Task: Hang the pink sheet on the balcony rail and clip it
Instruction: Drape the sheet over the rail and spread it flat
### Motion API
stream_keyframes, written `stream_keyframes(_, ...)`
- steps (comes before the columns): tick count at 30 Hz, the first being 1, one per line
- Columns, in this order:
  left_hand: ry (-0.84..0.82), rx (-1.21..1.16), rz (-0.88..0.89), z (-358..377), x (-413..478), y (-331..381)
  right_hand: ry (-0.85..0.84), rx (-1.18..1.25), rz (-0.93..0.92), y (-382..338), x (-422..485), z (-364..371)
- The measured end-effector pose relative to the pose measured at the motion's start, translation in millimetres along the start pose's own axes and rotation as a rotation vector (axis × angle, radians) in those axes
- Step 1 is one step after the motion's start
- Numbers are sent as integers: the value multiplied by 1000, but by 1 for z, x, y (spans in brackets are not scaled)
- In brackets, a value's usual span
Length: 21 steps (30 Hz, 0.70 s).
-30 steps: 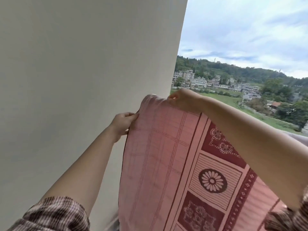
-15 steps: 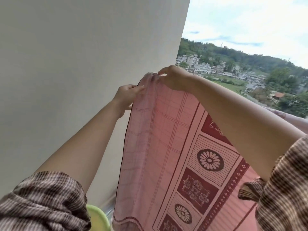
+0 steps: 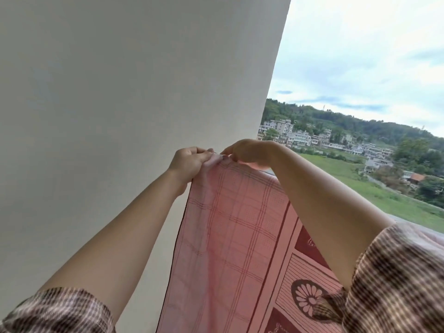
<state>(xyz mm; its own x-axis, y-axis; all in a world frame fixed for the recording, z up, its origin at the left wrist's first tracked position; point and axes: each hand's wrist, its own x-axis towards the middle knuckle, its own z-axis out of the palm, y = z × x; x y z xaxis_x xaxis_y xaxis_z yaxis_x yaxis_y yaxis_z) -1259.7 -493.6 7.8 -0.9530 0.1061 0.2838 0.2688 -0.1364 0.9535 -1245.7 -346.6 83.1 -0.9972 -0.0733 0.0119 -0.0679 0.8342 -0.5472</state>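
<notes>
The pink sheet [image 3: 230, 236], checked with dark red flower panels, hangs down from its top edge in the middle of the head view. My left hand [image 3: 189, 162] pinches its upper left corner. My right hand [image 3: 249, 151] grips the top edge right beside it, fingers curled over the cloth. The two hands almost touch. A short grey piece of the balcony rail [image 3: 270, 173] shows under my right forearm; the rest lies hidden beneath the sheet and my arm. No clip is in view.
A plain white wall [image 3: 132, 92] fills the left side, close to the sheet's left edge. Beyond the rail to the right lie open air, a green field [image 3: 384, 195], houses and wooded hills.
Both hands have come together at the sheet's top left corner; the left hand moved right along the edge. The green object at the bottom has left the view.
</notes>
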Motion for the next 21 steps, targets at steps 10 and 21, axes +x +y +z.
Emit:
stream_keyframes(10,-124,-278,-170,-14,24,16,-276,-41,113,12,17,-12)
stream_keyframes(21,-519,-552,-218,-70,15,-30,276,6,-158,-49,14,9)
